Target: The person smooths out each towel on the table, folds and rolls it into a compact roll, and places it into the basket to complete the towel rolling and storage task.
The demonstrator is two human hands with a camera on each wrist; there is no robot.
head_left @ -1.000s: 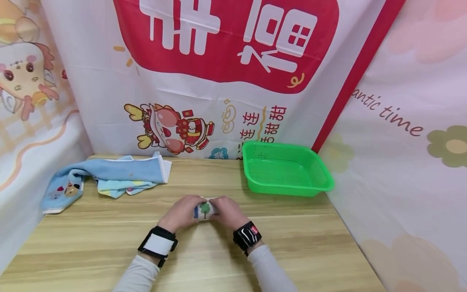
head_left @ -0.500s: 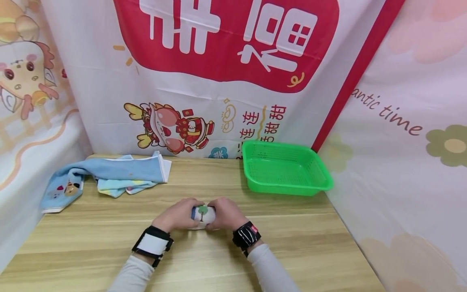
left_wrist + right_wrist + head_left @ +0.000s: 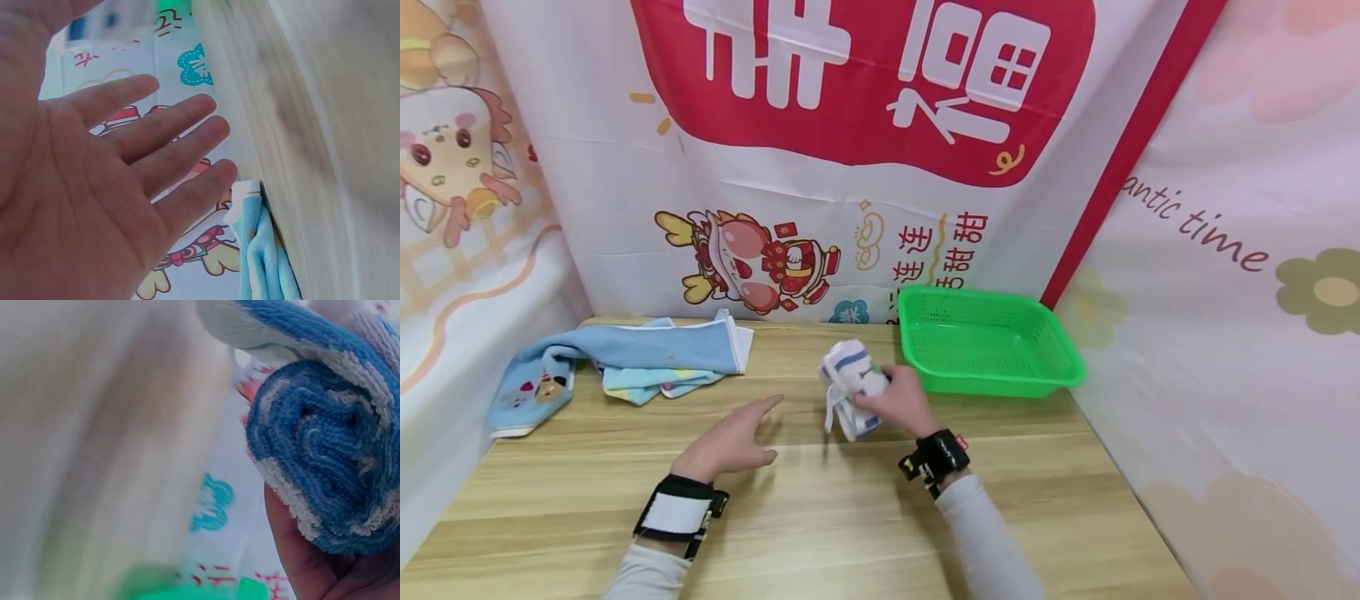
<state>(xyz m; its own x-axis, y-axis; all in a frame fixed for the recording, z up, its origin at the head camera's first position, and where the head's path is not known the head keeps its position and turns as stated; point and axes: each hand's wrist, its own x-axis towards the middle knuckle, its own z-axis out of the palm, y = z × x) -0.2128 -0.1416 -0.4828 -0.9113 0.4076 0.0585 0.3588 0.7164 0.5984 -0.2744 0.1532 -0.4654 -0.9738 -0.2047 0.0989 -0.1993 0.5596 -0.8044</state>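
My right hand (image 3: 902,402) grips a rolled-up white and blue towel (image 3: 853,373), raised over the middle of the table. In the right wrist view the towel's coiled blue end (image 3: 322,456) faces the camera, and a striped flap hangs loose from the roll. My left hand (image 3: 730,440) is apart from the towel, to its left, with nothing in it. Its fingers (image 3: 181,140) are stretched out and spread in the left wrist view, palm showing.
A green plastic basket (image 3: 992,385) stands at the back right of the wooden table (image 3: 820,525), just beyond my right hand. Another towel, light blue (image 3: 647,350), lies loosely folded at the back left. Printed cloth (image 3: 790,192) hangs behind the table.
The rolled towel, held between both hands before, has risen and moved back and right in my right hand. My left hand has let go and drawn away left.
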